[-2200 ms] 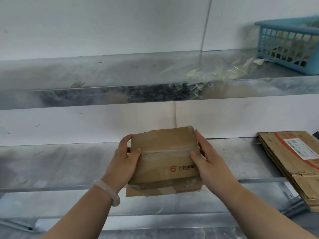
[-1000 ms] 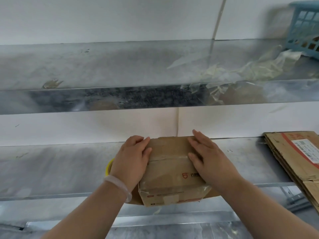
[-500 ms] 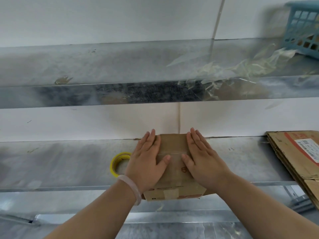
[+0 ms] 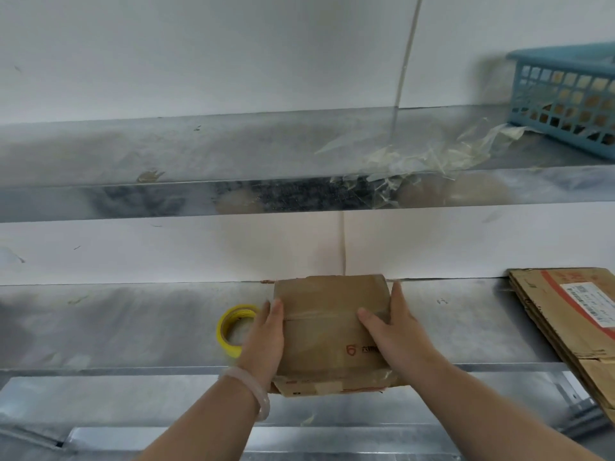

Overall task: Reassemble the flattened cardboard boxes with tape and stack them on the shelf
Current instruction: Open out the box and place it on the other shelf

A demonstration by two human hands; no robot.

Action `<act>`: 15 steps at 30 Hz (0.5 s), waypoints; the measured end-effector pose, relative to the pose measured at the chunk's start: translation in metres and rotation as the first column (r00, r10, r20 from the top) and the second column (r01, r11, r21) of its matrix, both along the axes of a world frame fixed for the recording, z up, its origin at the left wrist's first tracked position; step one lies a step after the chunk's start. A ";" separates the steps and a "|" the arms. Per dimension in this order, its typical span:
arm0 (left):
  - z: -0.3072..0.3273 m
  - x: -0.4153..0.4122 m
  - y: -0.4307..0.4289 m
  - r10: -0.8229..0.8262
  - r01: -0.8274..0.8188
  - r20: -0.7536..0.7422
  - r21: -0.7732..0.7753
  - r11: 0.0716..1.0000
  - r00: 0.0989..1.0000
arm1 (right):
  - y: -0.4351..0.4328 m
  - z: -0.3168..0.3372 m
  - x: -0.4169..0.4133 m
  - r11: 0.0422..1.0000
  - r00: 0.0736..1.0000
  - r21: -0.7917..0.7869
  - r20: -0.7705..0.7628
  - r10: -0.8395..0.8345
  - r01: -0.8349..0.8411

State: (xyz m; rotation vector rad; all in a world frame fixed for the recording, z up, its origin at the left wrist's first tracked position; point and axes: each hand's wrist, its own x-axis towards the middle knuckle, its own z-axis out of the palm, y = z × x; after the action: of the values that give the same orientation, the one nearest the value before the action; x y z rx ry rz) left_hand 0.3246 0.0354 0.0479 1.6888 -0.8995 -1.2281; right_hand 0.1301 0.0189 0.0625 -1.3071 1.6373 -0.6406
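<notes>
— Head view, count it off for me. How many boxes?

— One made-up box (image 4: 329, 327), taped along its top seam, with a red logo near its front right corner. It sits on the lower shelf (image 4: 133, 321), its back close to the wall and its front edge sticking out past the shelf lip. At the right end of that shelf lies one pile of flattened boxes (image 4: 565, 324); I cannot tell how many sheets it holds.

— And the hands?

— Two, one on each side of the box. The left hand (image 4: 266, 341) lies flat against the left side, fingers straight. The right hand (image 4: 396, 337) has a closed grip on the right edge: thumb laid over the top, fingers down the side.

— Tape?

— One yellow tape roll (image 4: 233, 331), lying flat on the lower shelf just beside the left hand and partly hidden by it.

— Anything else?

— One pale bracelet (image 4: 258, 390) on the left wrist. Two shelves in all. The upper shelf (image 4: 199, 151) carries one blue basket (image 4: 565, 104) at its right end and a loose tangle of clear tape scraps (image 4: 416, 158) beside it, some hanging over the front edge.
</notes>
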 end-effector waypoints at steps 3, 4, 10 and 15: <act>0.018 0.001 0.026 0.061 -0.057 -0.109 0.044 0.997 0.992 | 0.025 0.013 -0.003 0.999 0.999 -0.046 0.034 0.004 -0.002; 0.027 0.001 0.037 0.068 -0.066 -0.196 0.015 0.998 0.978 | 0.035 0.021 -0.007 0.996 0.997 -0.090 0.071 -0.019 0.025; 0.049 0.010 0.062 0.045 -0.138 -0.402 -0.206 0.969 0.915 | 0.057 0.058 -0.028 0.965 0.859 -0.022 0.462 -0.221 0.260; 0.045 0.015 0.047 -0.055 -0.025 -0.216 -0.353 0.935 0.975 | 0.043 0.044 -0.038 0.969 0.873 -0.091 0.458 -0.165 0.231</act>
State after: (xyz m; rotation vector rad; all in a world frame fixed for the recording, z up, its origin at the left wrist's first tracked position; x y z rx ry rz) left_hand 0.3397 0.0820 0.0925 1.2349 -0.9325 -1.1581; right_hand 0.0925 0.0623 0.1066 -0.9951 1.3661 -1.1155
